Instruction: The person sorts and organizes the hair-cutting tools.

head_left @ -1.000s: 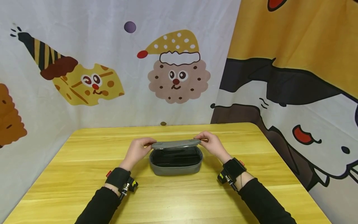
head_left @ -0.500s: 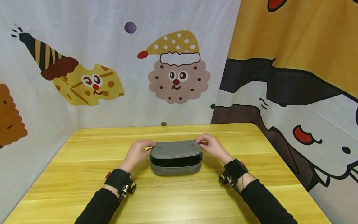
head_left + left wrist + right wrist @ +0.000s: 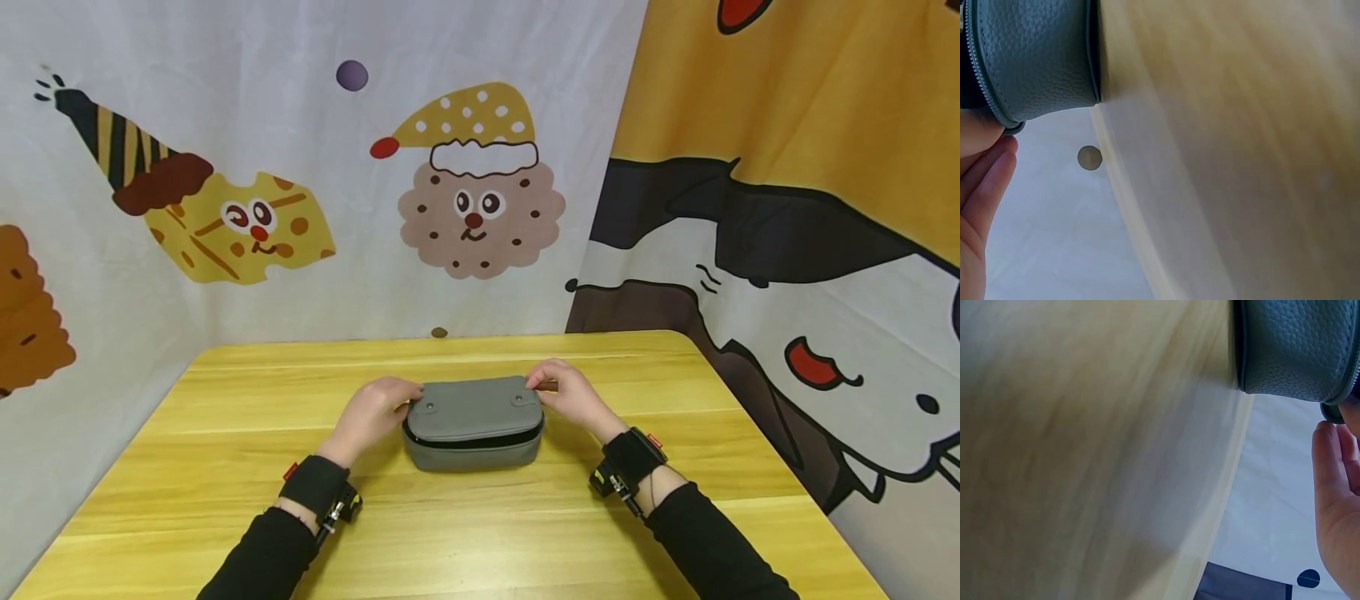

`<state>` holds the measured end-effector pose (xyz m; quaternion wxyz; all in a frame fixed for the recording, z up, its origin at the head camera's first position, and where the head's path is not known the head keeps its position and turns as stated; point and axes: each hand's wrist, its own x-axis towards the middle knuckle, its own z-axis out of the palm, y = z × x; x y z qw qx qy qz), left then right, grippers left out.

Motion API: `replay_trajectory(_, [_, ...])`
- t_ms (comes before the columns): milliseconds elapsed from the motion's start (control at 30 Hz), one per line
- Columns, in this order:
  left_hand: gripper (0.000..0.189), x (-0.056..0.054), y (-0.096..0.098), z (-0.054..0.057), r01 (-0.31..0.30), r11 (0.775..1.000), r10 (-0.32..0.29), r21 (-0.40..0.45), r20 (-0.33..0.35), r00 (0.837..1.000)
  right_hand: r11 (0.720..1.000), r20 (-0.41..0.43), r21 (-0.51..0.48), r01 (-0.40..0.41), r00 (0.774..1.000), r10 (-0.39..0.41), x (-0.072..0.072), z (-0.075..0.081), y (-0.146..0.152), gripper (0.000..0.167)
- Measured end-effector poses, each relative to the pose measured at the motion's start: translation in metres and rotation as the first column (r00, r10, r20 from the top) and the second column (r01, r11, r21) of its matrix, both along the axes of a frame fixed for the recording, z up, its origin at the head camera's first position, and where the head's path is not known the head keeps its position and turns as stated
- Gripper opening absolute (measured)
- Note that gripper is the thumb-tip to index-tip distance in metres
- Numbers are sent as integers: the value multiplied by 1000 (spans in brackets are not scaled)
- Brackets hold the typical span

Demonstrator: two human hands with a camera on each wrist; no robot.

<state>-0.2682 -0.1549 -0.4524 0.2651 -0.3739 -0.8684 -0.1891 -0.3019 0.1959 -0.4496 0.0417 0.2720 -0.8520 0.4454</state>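
Wooden table (image 3: 225, 467) first, grey case (image 3: 472, 437) sitting mid-table towards its far edge, left hand (image 3: 371, 417) and right hand (image 3: 572, 397) each pinching a far corner of the lid (image 3: 472, 406), a dark gap showing in front, so even downward pressure looks best.

A staged recording corner, screened by cartoon-print cloth

A yellow wooden bench (image 3: 225, 467) stands closed in by hanging fabric backdrops rather than room walls. At 12 o'clock a white sheet (image 3: 225, 50) carries a cookie face in a spotted cap (image 3: 480, 212), with a cheese wedge figure (image 3: 240, 229) toward 10 o'clock. At 2 o'clock hangs an orange, black and white cartoon drape (image 3: 787, 208). No household or shop fittings show; the cloth enclosure suggests a makeshift studio.
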Motion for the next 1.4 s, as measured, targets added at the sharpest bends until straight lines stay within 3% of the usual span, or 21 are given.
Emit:
replay_trajectory(600, [30, 2, 4, 3, -13, 999, 11, -53, -35, 999, 999, -32, 49, -9, 999, 10, 4, 3, -1, 21])
replay_trajectory(1400, [32, 9, 6, 6, -48, 996, 52, -77, 50, 997, 997, -25, 76, -7, 1000, 9, 4, -2, 3, 19])
